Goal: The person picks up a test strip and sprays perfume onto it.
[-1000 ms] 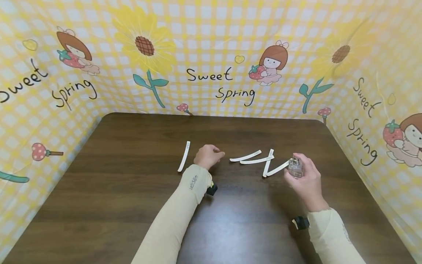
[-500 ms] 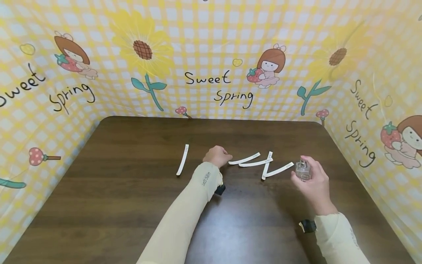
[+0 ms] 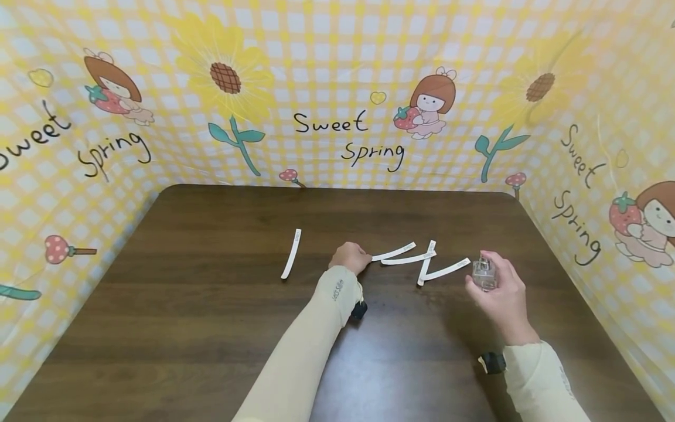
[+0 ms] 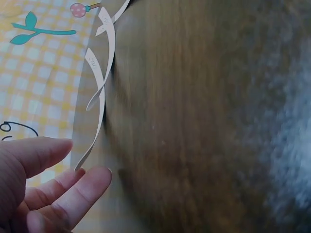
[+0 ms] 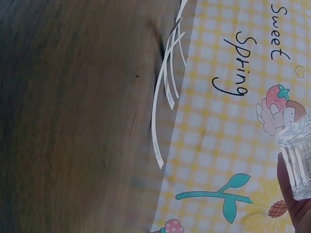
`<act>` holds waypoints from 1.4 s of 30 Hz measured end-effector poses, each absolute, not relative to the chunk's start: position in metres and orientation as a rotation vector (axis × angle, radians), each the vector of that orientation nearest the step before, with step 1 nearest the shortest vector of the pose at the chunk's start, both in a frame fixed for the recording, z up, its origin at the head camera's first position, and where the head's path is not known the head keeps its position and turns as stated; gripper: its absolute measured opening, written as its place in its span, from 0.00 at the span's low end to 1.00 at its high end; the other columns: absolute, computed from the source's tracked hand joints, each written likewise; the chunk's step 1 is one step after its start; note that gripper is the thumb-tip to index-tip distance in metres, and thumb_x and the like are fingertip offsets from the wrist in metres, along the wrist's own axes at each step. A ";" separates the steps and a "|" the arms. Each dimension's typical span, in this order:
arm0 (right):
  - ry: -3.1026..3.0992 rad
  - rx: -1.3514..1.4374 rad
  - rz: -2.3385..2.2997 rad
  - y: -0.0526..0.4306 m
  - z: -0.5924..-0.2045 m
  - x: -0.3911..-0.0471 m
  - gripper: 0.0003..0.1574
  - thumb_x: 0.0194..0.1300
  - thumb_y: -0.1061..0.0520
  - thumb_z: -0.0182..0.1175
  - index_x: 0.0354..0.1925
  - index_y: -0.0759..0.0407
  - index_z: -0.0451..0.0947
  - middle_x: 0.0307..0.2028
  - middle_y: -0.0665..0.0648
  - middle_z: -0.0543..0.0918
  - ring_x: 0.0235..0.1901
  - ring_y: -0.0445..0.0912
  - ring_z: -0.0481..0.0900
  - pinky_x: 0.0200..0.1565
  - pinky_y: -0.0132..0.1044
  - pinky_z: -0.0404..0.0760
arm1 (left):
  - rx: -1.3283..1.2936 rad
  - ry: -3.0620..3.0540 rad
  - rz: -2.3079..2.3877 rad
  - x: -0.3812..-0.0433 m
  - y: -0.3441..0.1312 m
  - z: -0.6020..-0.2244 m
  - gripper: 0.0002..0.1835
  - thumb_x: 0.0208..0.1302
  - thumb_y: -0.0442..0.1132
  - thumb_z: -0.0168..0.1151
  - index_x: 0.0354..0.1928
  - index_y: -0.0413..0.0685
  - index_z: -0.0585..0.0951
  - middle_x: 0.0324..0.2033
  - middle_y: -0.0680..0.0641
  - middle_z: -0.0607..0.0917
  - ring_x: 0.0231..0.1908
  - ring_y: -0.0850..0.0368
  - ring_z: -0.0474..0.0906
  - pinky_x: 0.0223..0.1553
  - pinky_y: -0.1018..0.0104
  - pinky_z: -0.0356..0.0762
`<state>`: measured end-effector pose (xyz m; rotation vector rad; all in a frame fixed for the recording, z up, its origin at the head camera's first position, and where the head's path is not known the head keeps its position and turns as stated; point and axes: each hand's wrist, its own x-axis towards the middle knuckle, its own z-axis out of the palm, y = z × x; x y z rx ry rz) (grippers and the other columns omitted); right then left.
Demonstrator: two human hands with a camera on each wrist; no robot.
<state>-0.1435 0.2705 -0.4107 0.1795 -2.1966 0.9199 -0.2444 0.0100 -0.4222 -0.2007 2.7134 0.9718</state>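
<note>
My left hand (image 3: 350,258) is at the left end of a white paper strip (image 3: 395,252). In the left wrist view, thumb and fingers stand apart, with the tip of that strip (image 4: 99,111) between them; whether a finger touches it I cannot tell. A second paper strip (image 3: 403,259) lies close beside it, its right end meeting a steeply slanted strip (image 3: 426,266). Another strip (image 3: 448,269) points toward my right hand (image 3: 503,293). That hand grips a clear glass perfume bottle (image 3: 484,274) upright, a finger on its top. The bottle (image 5: 299,160) shows partly in the right wrist view.
One more paper strip (image 3: 292,255) lies alone to the left of my left hand. Everything lies on a dark wooden table (image 3: 158,328). A yellow checked cloth (image 3: 327,70) with printed flowers and figures surrounds its back and sides.
My left hand has moved right, away from the lone strip, to the end of the nearest strip in the group. My right hand with the perfume bottle has shifted slightly right, off the rightmost strip's end.
</note>
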 end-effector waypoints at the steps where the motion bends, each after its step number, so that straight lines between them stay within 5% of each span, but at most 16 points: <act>1: -2.196 0.182 0.917 0.271 -0.411 -0.143 0.31 0.40 0.69 0.67 0.48 0.68 0.75 0.33 0.66 0.78 0.33 0.26 0.65 0.31 0.20 0.65 | -0.200 2.715 0.973 -0.244 0.011 -0.422 0.11 0.61 0.47 0.63 0.37 0.50 0.87 0.38 0.50 0.86 0.42 0.49 0.81 0.42 0.55 0.77; 27: -2.209 0.191 0.881 0.273 -0.410 -0.142 0.31 0.40 0.69 0.68 0.48 0.67 0.75 0.32 0.65 0.78 0.32 0.29 0.65 0.31 0.20 0.66 | -0.251 2.681 0.975 -0.250 0.013 -0.431 0.08 0.57 0.38 0.61 0.23 0.49 0.85 0.22 0.51 0.85 0.29 0.52 0.79 0.32 0.59 0.76; 35: -2.208 0.213 0.884 0.272 -0.406 -0.141 0.32 0.40 0.70 0.68 0.49 0.66 0.75 0.32 0.63 0.78 0.32 0.30 0.66 0.30 0.19 0.66 | -0.282 2.722 1.011 -0.248 0.010 -0.426 0.07 0.57 0.37 0.60 0.27 0.47 0.86 0.28 0.47 0.84 0.30 0.50 0.78 0.33 0.59 0.76; 42: -2.192 0.237 0.876 0.271 -0.406 -0.141 0.32 0.40 0.70 0.68 0.49 0.66 0.75 0.30 0.62 0.78 0.31 0.29 0.66 0.30 0.20 0.67 | -0.318 2.690 1.093 -0.248 0.004 -0.425 0.08 0.59 0.38 0.60 0.28 0.48 0.87 0.17 0.51 0.82 0.15 0.59 0.75 0.22 0.67 0.71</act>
